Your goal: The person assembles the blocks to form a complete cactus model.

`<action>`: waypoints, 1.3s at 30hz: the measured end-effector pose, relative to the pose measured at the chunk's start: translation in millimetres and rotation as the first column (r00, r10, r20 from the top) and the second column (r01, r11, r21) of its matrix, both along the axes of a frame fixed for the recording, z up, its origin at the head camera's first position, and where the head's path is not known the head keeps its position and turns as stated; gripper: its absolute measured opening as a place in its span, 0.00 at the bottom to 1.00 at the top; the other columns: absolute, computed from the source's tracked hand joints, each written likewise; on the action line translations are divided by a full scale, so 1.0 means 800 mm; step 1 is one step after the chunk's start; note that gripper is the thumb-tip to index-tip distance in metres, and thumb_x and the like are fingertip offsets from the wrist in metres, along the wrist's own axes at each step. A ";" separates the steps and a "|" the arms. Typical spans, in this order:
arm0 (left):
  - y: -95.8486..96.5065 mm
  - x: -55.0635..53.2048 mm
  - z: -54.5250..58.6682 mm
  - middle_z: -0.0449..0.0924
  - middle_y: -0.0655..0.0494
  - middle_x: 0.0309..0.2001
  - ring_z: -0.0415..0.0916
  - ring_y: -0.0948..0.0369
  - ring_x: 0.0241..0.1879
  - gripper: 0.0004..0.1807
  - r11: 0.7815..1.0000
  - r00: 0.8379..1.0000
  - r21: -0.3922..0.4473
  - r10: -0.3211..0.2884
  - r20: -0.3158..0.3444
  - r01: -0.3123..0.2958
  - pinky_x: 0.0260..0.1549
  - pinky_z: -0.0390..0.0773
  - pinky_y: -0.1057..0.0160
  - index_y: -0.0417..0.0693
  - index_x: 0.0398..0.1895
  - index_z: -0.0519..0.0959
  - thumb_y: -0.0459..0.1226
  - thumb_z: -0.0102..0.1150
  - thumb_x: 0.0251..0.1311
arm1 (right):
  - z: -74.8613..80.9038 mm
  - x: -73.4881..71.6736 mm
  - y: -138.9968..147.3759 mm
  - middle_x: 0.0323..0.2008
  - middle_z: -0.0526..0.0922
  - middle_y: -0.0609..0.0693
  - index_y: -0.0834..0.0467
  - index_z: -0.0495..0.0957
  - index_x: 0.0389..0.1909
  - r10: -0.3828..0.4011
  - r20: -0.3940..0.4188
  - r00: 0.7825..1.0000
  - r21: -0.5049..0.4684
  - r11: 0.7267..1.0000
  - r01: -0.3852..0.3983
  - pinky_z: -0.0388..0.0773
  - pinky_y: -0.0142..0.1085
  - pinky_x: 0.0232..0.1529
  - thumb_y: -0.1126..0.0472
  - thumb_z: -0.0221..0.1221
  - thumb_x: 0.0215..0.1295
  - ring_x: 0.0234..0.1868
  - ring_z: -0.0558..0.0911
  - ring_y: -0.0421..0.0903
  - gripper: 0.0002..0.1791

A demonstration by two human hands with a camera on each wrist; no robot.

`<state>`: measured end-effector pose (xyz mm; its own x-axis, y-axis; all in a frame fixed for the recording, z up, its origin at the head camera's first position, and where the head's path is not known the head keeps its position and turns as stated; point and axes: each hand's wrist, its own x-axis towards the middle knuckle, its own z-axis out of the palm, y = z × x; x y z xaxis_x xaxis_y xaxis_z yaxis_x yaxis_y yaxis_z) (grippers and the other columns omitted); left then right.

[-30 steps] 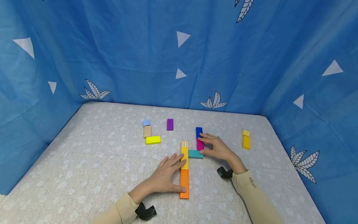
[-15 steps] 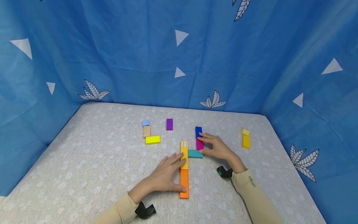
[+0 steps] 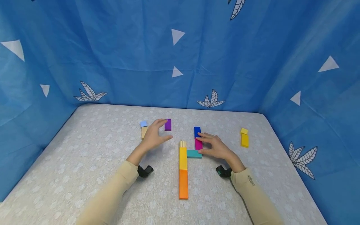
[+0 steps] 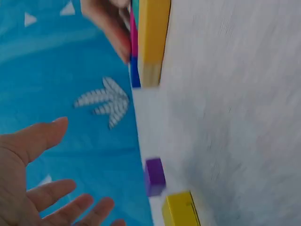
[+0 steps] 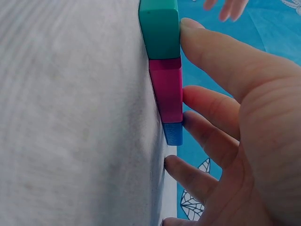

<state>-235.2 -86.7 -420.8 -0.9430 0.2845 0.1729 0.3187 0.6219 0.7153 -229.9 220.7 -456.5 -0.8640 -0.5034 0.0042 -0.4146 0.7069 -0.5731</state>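
Note:
My left hand (image 3: 154, 136), fingers spread, hovers over the left-middle of the table near a purple block (image 3: 167, 125). It holds nothing. It hides the bright yellow block in the head view; in the left wrist view that yellow block (image 4: 181, 209) shows beside the purple one. My right hand (image 3: 216, 147) touches the row of blocks with its fingertips: thumb at the teal block (image 5: 161, 28), other fingers at the magenta block (image 5: 166, 89) and the blue block (image 3: 197, 129). Left of these, an orange-yellow block (image 3: 183, 159) and an orange block (image 3: 183, 184) lie end to end, with a ridged cream piece (image 3: 183, 144) at the top.
A light blue block (image 3: 143, 123) and a wooden block (image 3: 144, 132) lie left of the purple one. Toward the right edge are a small yellow block (image 3: 244, 131) and a larger yellow block (image 3: 244, 140). A blue curtain (image 3: 140, 62) surrounds the patterned tabletop (image 3: 84, 156).
My left hand has left the orange-yellow and orange blocks and moved up and to the left, over the bright yellow block. The right hand stays at its blocks. The head view has shifted slightly.

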 end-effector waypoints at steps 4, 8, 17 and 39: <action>-0.010 -0.038 -0.004 0.59 0.44 0.72 0.67 0.44 0.65 0.39 0.998 0.990 0.048 0.037 0.139 -0.044 0.60 0.73 0.44 0.40 0.72 0.63 0.40 0.67 0.59 | -0.001 -0.001 0.000 0.72 0.66 0.53 0.53 0.72 0.67 0.007 -0.003 1.000 0.002 1.000 -0.007 0.41 0.74 0.67 0.49 0.68 0.58 0.74 0.60 0.59 0.35; -0.013 -0.064 -0.012 0.57 0.46 0.74 0.66 0.46 0.66 0.39 0.996 0.960 0.067 0.035 0.276 -0.056 0.60 0.74 0.47 0.43 0.73 0.61 0.39 0.65 0.61 | -0.001 -0.001 0.001 0.72 0.66 0.53 0.53 0.72 0.66 0.013 -0.006 1.000 -0.006 1.000 -0.013 0.41 0.74 0.66 0.49 0.68 0.58 0.74 0.60 0.60 0.35; -0.008 -0.089 -0.023 0.58 0.45 0.74 0.66 0.46 0.66 0.39 0.998 0.937 0.036 0.037 0.347 -0.052 0.63 0.72 0.48 0.44 0.74 0.61 0.34 0.65 0.59 | -0.001 -0.001 0.001 0.72 0.66 0.52 0.53 0.72 0.66 0.005 -0.004 1.000 -0.008 1.000 -0.005 0.41 0.74 0.67 0.49 0.69 0.58 0.74 0.60 0.59 0.35; -0.008 -0.101 -0.037 0.69 0.39 0.64 0.66 0.47 0.64 0.36 0.994 0.924 0.060 0.063 0.378 -0.092 0.67 0.66 0.50 0.41 0.71 0.64 0.32 0.65 0.59 | 0.000 -0.004 0.001 0.72 0.66 0.52 0.53 0.73 0.66 0.008 -0.007 1.000 -0.015 1.000 -0.008 0.42 0.74 0.66 0.49 0.69 0.58 0.74 0.60 0.59 0.35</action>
